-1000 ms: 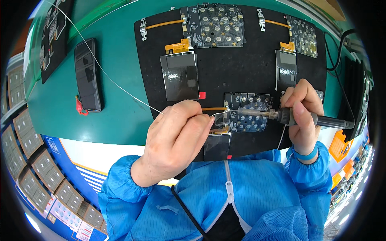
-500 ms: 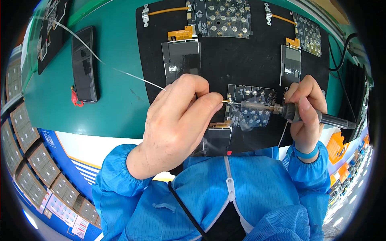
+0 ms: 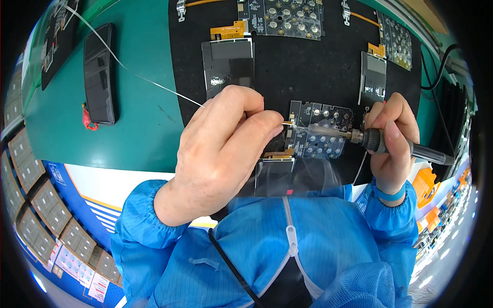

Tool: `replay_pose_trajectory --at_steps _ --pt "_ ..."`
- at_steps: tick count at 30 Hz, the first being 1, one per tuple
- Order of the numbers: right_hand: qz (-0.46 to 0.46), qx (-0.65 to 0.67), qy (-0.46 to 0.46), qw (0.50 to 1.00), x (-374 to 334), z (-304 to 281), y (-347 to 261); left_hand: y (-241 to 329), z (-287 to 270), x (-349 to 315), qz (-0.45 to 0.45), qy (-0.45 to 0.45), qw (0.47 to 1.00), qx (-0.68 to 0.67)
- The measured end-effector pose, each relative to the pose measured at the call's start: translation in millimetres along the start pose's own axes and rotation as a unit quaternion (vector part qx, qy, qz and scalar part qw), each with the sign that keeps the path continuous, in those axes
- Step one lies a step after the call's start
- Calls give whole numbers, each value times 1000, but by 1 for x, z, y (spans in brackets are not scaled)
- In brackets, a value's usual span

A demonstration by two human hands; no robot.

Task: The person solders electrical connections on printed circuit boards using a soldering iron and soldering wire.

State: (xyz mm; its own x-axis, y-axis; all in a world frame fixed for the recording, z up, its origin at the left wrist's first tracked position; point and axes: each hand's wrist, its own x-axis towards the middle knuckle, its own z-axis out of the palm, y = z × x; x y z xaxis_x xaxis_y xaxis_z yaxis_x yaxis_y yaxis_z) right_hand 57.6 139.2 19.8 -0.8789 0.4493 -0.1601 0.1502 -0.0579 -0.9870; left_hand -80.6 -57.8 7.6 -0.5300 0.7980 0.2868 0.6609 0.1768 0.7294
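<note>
My left hand (image 3: 218, 146) is closed in a pinch at the left edge of a small circuit board (image 3: 328, 149) with round silver pads. Between its fingertips shows the end of a thin orange flex cable (image 3: 288, 122), which meets the board's upper left corner. A thin silvery wire, like solder (image 3: 159, 84), runs from the upper left in behind this hand; its end is hidden. My right hand (image 3: 393, 141) is wrapped round a soldering iron (image 3: 372, 139). The iron points left across the board, its tip close to the flex cable; whether they touch I cannot tell. Thin smoke drifts there.
A black mat (image 3: 298, 72) carries more boards (image 3: 295, 18) with orange cables and small screens (image 3: 229, 64). Left of it, a phone (image 3: 99, 74) with a red charm lies on the green table (image 3: 144, 118). Black cables (image 3: 436, 72) hang at the far right.
The whole view has shifted slightly, so mat, phone and boards sit a little higher and further left. Both hands keep their grips at the board. Smoke has spread below it.
</note>
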Motion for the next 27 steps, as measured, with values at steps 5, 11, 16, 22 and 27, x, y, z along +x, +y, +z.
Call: replay_pose_trajectory --at_steps 5,11,16,22,27 --pt "-5 -23 4 1000 0 3 0 1 1 0 -1 11 1000 1" --pt "-13 11 3 1000 4 -3 0 5 0 3 -23 15 1000 -6" --pt "-20 49 54 997 0 -11 -23 19 -16 7 -77 22 997 -1" --pt "-173 -21 263 949 35 -58 -38 16 -46 -11 -9 26 982 187" --pt "-353 -353 354 791 97 -115 -37 19 -40 -25 -76 70 993 62"
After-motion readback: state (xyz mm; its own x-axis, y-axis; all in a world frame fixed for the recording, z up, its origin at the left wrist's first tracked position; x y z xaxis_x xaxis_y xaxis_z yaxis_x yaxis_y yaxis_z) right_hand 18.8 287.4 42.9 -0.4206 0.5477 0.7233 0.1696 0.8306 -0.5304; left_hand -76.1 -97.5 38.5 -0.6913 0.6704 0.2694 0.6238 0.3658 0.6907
